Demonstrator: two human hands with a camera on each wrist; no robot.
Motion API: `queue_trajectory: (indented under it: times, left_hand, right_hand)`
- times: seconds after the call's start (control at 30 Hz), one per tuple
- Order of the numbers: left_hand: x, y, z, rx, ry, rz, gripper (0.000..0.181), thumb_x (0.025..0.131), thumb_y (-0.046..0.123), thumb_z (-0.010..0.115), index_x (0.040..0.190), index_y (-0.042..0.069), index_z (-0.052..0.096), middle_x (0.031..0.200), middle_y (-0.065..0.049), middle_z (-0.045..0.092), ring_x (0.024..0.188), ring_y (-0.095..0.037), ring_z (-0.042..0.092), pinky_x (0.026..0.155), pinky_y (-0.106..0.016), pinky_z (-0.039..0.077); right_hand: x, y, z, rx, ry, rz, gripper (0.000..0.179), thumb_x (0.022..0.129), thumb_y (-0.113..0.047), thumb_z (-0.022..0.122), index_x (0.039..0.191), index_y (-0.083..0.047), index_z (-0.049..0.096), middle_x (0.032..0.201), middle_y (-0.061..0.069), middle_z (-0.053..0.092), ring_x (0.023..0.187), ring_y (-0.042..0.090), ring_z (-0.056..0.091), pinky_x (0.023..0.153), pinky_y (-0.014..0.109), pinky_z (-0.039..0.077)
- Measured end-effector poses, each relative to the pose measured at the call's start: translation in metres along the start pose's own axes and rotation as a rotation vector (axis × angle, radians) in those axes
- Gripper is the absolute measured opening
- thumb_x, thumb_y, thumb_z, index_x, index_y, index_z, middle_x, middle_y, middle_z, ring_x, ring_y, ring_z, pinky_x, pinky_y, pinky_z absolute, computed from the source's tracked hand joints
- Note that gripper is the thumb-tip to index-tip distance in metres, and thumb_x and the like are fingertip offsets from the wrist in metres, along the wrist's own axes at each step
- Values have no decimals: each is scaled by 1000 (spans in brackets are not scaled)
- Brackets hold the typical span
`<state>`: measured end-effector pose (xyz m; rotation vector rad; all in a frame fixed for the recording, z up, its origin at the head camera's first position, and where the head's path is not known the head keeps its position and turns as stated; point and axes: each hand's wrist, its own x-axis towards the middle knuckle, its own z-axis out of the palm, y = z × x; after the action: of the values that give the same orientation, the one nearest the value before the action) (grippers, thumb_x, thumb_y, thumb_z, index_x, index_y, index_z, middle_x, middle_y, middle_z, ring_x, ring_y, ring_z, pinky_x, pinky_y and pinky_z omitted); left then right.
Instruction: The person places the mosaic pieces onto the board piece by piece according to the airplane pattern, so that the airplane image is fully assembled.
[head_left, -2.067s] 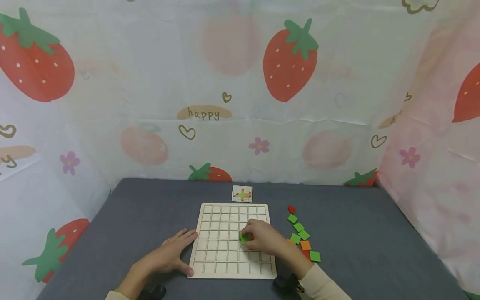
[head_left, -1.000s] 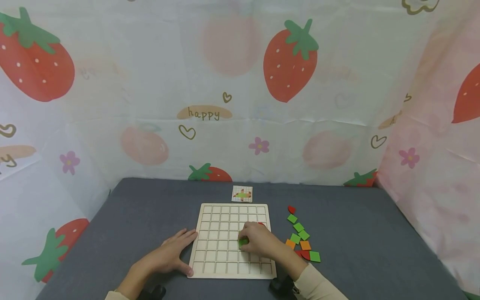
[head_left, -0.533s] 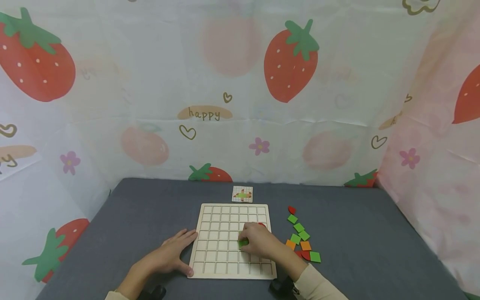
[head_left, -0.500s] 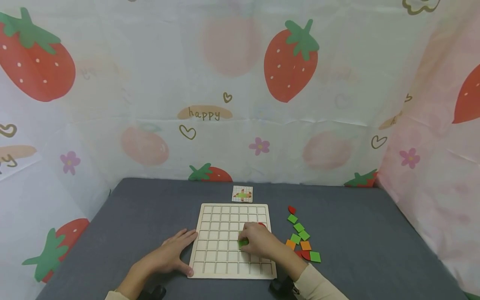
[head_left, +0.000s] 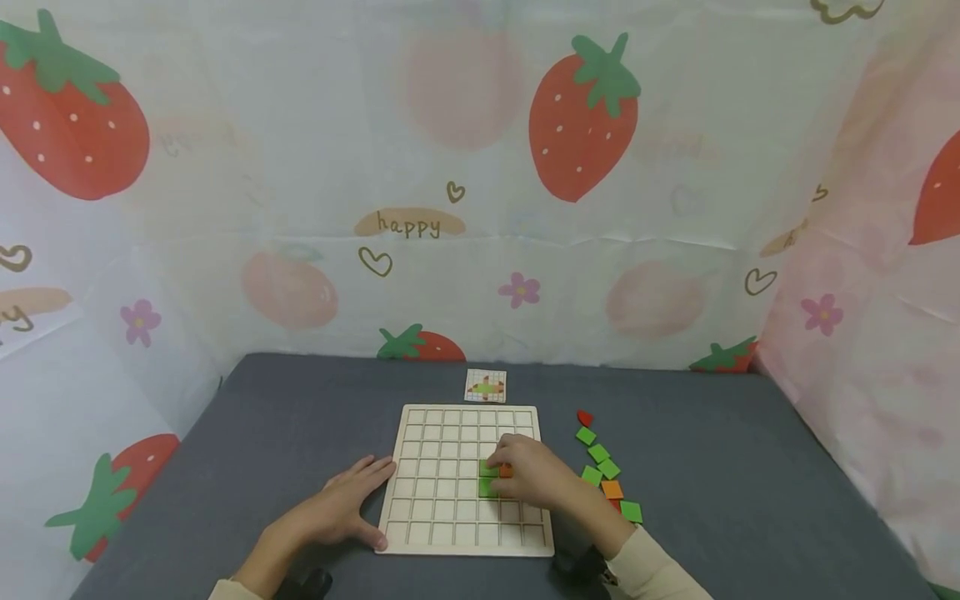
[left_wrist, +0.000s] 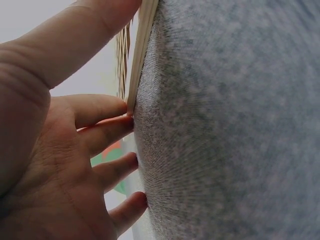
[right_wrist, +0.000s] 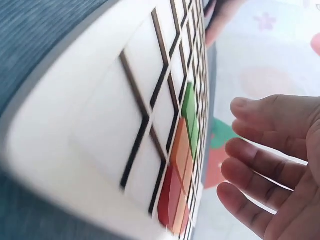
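A pale wooden grid board point(head_left: 438, 510) lies on the dark grey table. My left hand point(head_left: 337, 504) rests at its left edge, thumb near the front corner and fingers extended; the left wrist view shows the fingertips at the board's rim point(left_wrist: 136, 65). Over the board's right half hovers my right hand point(head_left: 536, 475), fingers loosely bent and holding nothing. Two green square tiles point(head_left: 487, 489) sit in adjoining cells, one behind the other, left of an orange tile point(head_left: 506, 472) partly hidden by the hand. In the right wrist view, red pieces point(right_wrist: 170, 200) lie beyond the orange tiles.
Loose pieces lie right of the board: a red piece point(head_left: 585, 418), several green squares point(head_left: 598, 454) and an orange square point(head_left: 612, 489), some covered by the right forearm. Behind the board is a small pattern card point(head_left: 485, 386). A strawberry-print curtain point(head_left: 480, 167) encloses the table.
My right hand has let go of the front green tile and risen slightly back and to the right, uncovering both green tiles and part of an orange one. The left hand stays put.
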<state>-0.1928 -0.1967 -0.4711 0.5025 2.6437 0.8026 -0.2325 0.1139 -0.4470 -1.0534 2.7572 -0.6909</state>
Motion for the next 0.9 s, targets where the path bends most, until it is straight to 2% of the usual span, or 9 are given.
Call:
queue_trajectory:
  times: [0.23, 0.4, 0.6, 0.9]
  left_hand:
    - [1, 0, 0, 0, 1, -2, 110, 60, 36, 88, 149, -1, 36, 157, -20, 32, 147, -48, 18, 109, -71, 17]
    - [1, 0, 0, -2, -5, 0, 109, 61, 38, 87, 149, 0, 35, 157, -20, 32, 147, -48, 18, 110, -71, 17]
    - [0, 0, 0, -1, -2, 6, 108, 61, 37, 87, 149, 0, 35, 157, -20, 31, 147, -48, 18, 110, -71, 17]
    - [0, 0, 0, 2, -3, 12, 107, 62, 36, 87, 149, -1, 36, 157, -21, 32, 146, -48, 18, 109, -71, 18]
  right_hand:
    - [-22, 10, -15, 29, 52, 34, 19, 86, -13, 71, 103, -4, 75, 95, 3, 64, 80, 15, 56, 66, 23, 45]
    - [-41, 19, -24, 87, 88, 99, 20, 86, -12, 71, 104, -3, 74, 97, 6, 64, 83, 21, 58, 67, 24, 48]
    - [-66, 35, -30, 120, 131, 177, 19, 86, -14, 72, 104, -7, 73, 99, 1, 65, 89, 17, 61, 74, 26, 53]
    - [-99, 59, -37, 129, 167, 214, 19, 86, -18, 72, 102, -7, 74, 94, 2, 65, 83, 16, 61, 68, 24, 51]
